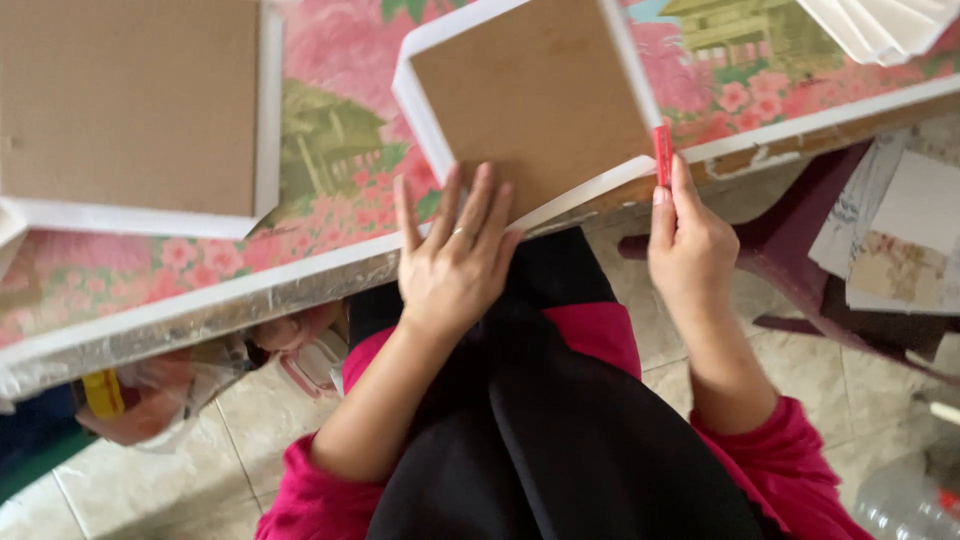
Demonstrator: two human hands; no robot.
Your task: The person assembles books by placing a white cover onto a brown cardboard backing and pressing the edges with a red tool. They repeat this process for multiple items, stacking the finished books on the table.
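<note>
Landmark: square brown cardboard panel with folded white paper edging [530, 95], lying on the flower-patterned pink and green table covering [340, 150], its lower corner close to the table's near edge.

Left hand [455, 260]: laid flat on the panel's lower corner, fingers stretched out and slightly spread, pressing down; a ring sits on one finger. Nothing is gripped.

Right hand [690, 245]: just right of the panel's lower right edge, fingers curled closed around a slim red tool [663, 155]. The tool stands against the white edging on the panel's right side; what kind of tool it is cannot be told.

Second brown cardboard panel with white border [130, 105]: well left of the landmark panel, on the same covering.

Stack of white folded sheets [885, 25]: above and right of the panel, at the upper corner.

Dark maroon plastic stool holding printed paper sheets [900, 240]: right of the panel, beyond the table edge.

Pale tiled floor [180, 470]: below the panel, under the table.
</note>
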